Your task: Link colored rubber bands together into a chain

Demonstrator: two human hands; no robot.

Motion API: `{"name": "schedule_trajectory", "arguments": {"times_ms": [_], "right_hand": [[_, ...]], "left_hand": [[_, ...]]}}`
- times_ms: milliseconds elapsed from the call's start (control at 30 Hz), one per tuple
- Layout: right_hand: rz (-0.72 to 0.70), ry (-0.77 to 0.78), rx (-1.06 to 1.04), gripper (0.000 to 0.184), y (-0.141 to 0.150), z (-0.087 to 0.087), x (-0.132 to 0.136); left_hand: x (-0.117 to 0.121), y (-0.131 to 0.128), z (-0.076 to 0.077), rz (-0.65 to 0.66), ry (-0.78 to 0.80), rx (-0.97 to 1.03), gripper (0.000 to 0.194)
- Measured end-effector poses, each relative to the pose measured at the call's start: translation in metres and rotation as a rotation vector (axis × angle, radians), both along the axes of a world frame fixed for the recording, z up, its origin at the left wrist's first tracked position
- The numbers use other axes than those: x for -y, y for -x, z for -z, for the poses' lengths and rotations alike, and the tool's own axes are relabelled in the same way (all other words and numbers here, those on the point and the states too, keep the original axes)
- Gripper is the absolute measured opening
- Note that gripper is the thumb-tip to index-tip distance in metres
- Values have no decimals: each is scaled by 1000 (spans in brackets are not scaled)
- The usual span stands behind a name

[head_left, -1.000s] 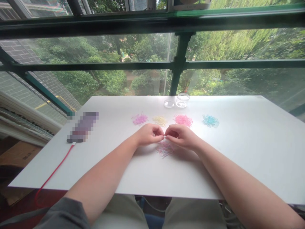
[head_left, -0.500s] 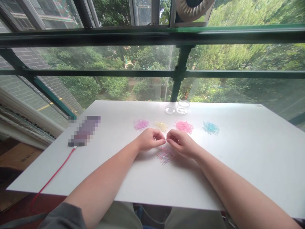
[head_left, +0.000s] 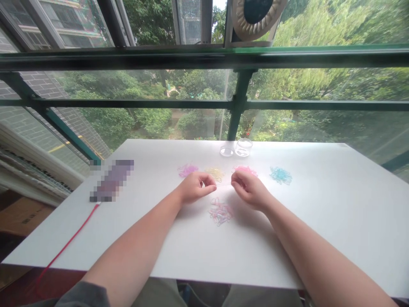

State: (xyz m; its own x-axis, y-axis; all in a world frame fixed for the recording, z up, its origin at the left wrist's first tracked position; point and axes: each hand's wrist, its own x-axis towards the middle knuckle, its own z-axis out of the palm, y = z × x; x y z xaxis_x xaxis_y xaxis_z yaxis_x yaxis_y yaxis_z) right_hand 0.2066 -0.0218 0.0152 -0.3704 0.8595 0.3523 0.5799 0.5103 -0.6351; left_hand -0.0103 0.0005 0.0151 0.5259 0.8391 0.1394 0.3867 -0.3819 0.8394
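Observation:
My left hand (head_left: 198, 186) and my right hand (head_left: 249, 188) are raised a little over the white table, thumb and forefinger pinched on each. A thin pale rubber band (head_left: 223, 184) runs taut across the gap between the fingertips. Below them lies a loose pile of mixed pink and purple rubber bands (head_left: 220, 213). Beyond the hands, from left to right, are purple bands (head_left: 188, 170), yellow bands (head_left: 214, 174), pink bands (head_left: 245, 170) and blue bands (head_left: 281, 175). My hands partly cover the yellow and pink piles.
At the table's far edge stand a clear round container (head_left: 243, 148) and, beside it, a clear round lid (head_left: 226, 151). A blurred-out oblong object (head_left: 113, 181) lies at the left, with a red cable (head_left: 72, 238) trailing off the table (head_left: 198, 251). Green railings (head_left: 143, 103) rise behind.
My hands have moved apart sideways from nearly touching, and the thin band now shows stretched between them. The view has tipped slightly upward.

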Motion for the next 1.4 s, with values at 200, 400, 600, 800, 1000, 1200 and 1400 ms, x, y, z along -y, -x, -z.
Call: {"name": "schedule_trajectory", "arguments": {"times_ms": [200,400,600,800,1000,1200,1400], "right_hand": [[-30,25,8,7,2,-2,4],[-121,102,23,6,15,2,11],[-145,138,-31,3,13,2,10],[-191,137,-93,13,12,3,10],[-142,109,-80,7,13,3,7],[-137,84,-83,3,12,5,7],[-144,31,-105,2,12,4,7]], "left_hand": [[3,-1,-1,14,1,-7,19],[9,-10,7,38,0,1,20],[9,-11,7,55,16,58,25],[9,-12,7,19,39,59,27],[7,-12,9,-13,31,66,27],[7,-12,10,12,51,79,26],[7,-12,10,15,54,82,25]]}}
